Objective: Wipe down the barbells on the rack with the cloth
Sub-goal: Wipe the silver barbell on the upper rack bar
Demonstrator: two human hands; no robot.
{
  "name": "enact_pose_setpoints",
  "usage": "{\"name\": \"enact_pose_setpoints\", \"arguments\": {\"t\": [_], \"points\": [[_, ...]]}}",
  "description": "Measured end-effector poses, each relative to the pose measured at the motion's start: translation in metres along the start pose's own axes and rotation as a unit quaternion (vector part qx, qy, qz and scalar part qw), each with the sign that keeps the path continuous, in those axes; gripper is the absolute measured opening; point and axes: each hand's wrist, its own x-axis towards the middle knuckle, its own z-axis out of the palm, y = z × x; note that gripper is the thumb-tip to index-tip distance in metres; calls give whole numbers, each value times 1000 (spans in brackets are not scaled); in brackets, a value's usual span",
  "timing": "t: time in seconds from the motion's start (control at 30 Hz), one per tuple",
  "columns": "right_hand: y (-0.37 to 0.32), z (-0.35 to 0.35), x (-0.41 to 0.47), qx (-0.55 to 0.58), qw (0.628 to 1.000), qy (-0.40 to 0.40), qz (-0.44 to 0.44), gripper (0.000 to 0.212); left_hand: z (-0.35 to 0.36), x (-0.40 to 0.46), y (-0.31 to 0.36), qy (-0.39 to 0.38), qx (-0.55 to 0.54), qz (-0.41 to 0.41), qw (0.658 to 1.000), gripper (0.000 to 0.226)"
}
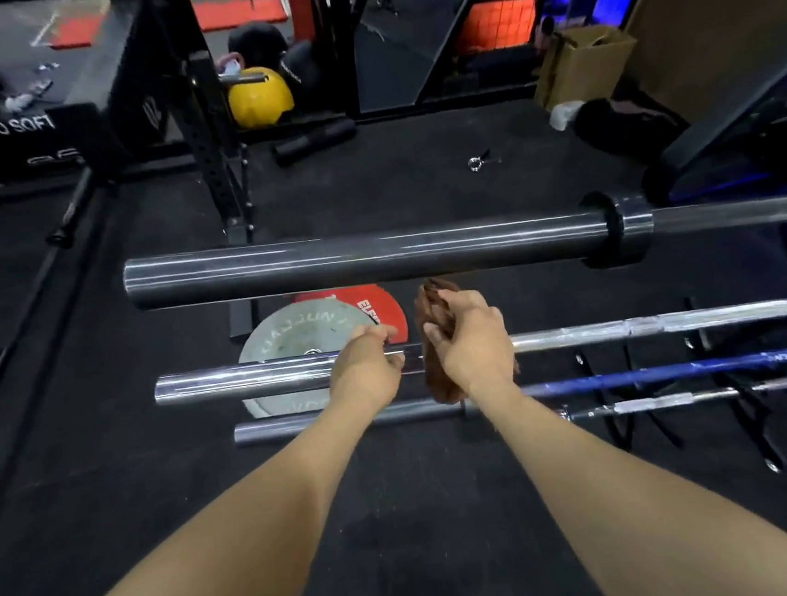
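Several barbells lie across a rack in front of me. The top one has a dark sleeve [359, 260]. Below it runs a chrome barbell [245, 380], then a blue-shafted bar [677, 371] and a thin chrome bar [656, 402]. My right hand [472, 338] grips a bunched brown cloth [436, 315] between the top and chrome bars. Part of the cloth hangs under my palm over the chrome sleeve. My left hand [369, 362] sits over the chrome sleeve with its fingers curled; whether it touches the bar or the cloth is unclear.
A grey weight plate [290, 341] and a red plate [382, 306] lie on the black floor under the bars. A rack upright [219, 160], a yellow ball [259, 97], a foam roller [314, 139], a collar clip [479, 160] and a cardboard box [580, 66] stand farther back.
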Motion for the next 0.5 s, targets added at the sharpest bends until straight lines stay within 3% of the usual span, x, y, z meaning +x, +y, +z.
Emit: {"name": "enact_pose_setpoints", "arguments": {"t": [0.2, 0.37, 0.5], "points": [[14, 14, 14, -16, 998, 34, -41, 39, 22, 9, -11, 105, 47, 17, 993, 37], [28, 37, 20, -40, 993, 42, -99, 33, 38, 16, -32, 128, 139, 116, 975, 45], [36, 52, 25, -55, 987, 95, -119, 32, 46, 16, -49, 139, 231, 182, 946, 55]]}}
